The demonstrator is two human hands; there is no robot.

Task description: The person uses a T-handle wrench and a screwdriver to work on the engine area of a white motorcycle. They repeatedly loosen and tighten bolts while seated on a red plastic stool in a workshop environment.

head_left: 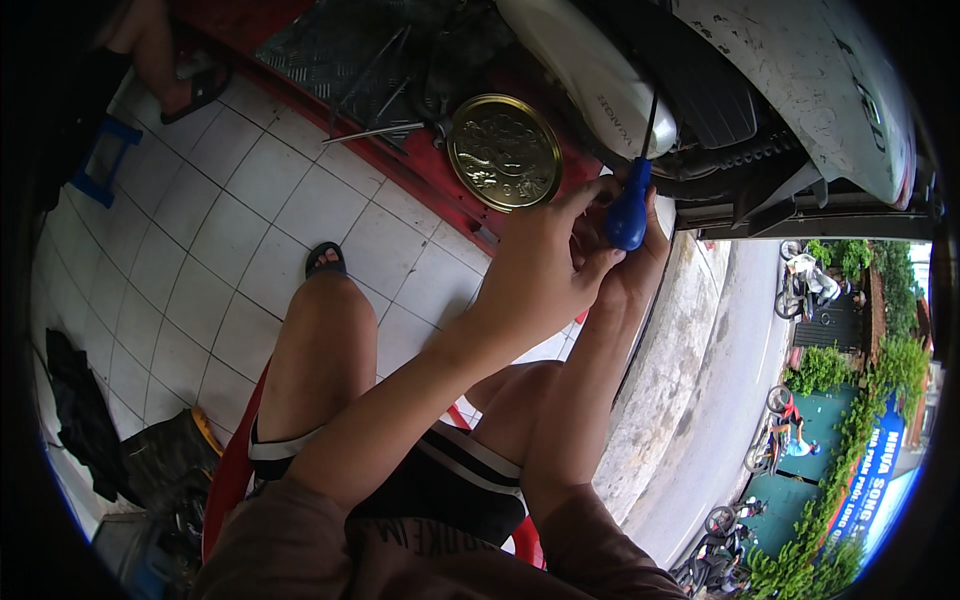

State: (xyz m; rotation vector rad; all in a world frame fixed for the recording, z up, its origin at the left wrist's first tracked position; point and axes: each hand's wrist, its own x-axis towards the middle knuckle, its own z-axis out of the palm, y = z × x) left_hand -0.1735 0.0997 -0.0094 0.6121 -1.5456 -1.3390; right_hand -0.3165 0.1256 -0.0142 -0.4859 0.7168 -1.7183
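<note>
A screwdriver [628, 205] with a bulbous blue handle is between my two hands, its thin dark shaft pointing up and away beside a motorbike's pale side part [590, 75]. My left hand [545, 250] is closed, with index finger and thumb against the handle's left side and lower end. Around the handle's right side and behind it, my right hand [648, 245] is closed too; several of its fingers are hidden. Whether the shaft's tip touches the motorbike, I cannot tell. Left of my hands, a round gold embossed tray [505, 152] lies on a red work platform [465, 215].
A metal rod-like tool [375, 131] juts over the platform's edge. At the far left are a person's leg [155, 60] and a blue stool [108, 160]. Dark cloth [75, 410] and a bag [165, 455] lie lower left. To the right runs a street [700, 390] with motorbikes.
</note>
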